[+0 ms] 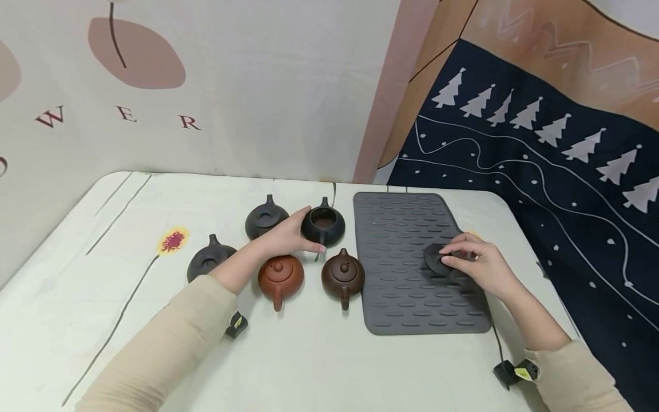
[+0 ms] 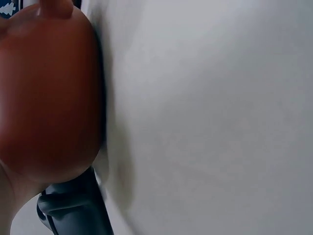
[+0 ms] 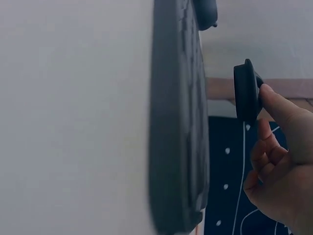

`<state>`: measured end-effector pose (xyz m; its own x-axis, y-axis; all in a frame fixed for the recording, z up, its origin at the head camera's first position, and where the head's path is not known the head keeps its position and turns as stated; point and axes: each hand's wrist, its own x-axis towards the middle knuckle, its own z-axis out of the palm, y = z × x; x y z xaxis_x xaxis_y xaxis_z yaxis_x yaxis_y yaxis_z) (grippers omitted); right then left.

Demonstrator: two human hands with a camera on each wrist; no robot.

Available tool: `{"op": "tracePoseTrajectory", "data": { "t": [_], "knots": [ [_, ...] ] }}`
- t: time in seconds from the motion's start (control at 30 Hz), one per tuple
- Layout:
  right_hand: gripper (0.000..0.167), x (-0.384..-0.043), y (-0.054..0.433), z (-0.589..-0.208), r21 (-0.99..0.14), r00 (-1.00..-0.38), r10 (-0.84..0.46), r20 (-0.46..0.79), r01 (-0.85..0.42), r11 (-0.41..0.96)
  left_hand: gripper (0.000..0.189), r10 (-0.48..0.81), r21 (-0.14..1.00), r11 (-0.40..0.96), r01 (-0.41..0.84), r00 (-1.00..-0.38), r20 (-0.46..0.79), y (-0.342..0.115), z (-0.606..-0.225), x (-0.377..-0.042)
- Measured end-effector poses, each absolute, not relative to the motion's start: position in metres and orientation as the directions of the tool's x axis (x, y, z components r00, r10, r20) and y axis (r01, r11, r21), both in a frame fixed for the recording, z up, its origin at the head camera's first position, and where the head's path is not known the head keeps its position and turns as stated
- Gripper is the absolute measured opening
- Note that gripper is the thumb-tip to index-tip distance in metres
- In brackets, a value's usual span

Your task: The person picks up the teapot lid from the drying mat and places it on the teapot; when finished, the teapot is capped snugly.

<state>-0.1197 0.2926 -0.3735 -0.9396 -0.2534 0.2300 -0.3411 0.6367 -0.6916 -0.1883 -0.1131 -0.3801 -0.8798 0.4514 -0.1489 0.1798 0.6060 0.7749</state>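
Observation:
A black teapot (image 1: 334, 228) without its lid stands at the back of the table, its round opening facing up. My left hand (image 1: 288, 233) holds it by the left side, thumb near the front and fingers toward the back. The black lid (image 1: 434, 260) is pinched by its knob between thumb and fingers of my right hand (image 1: 479, 262). In the right wrist view, that lid (image 3: 247, 92) is held above the grey mat (image 3: 178, 117), apart from it. The left wrist view shows mostly a reddish-brown teapot (image 2: 49, 98), with a dark teapot (image 2: 78, 208) behind it.
Close to my left forearm are two more black teapots (image 1: 265, 217), one partly hidden by the arm. The reddish-brown teapot and a dark brown teapot (image 1: 342, 274) stand in front, both lidded. The ridged grey mat (image 1: 401, 309) lies on the right of the white table (image 1: 298, 366).

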Motion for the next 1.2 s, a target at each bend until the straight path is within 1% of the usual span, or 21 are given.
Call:
{"op": "tracePoseTrajectory", "data": {
  "t": [0.23,0.67,1.07,1.2],
  "knots": [
    [0.01,-0.128,0.276,-0.361,-0.688,-0.923,-0.269,0.274,-0.384,0.616,0.112,0.438,0.77,0.617,0.166,-0.884,-0.161,-0.113,-0.381,-0.188],
    [0.01,-0.147,0.237,-0.343,-0.723,-0.903,-0.301,0.306,-0.426,0.543,0.113,0.437,0.766,0.618,0.175,-0.887,-0.15,-0.114,-0.382,-0.188],
    [0.011,-0.16,0.201,-0.331,-0.751,-0.903,-0.324,0.281,-0.417,0.511,0.112,0.437,0.768,0.616,0.172,-0.886,-0.153,-0.113,-0.382,-0.188],
    [0.011,-0.164,0.192,-0.328,-0.756,-0.892,-0.343,0.295,-0.437,0.487,0.112,0.437,0.769,0.616,0.17,-0.886,-0.154,-0.113,-0.382,-0.188]
  ]
}}
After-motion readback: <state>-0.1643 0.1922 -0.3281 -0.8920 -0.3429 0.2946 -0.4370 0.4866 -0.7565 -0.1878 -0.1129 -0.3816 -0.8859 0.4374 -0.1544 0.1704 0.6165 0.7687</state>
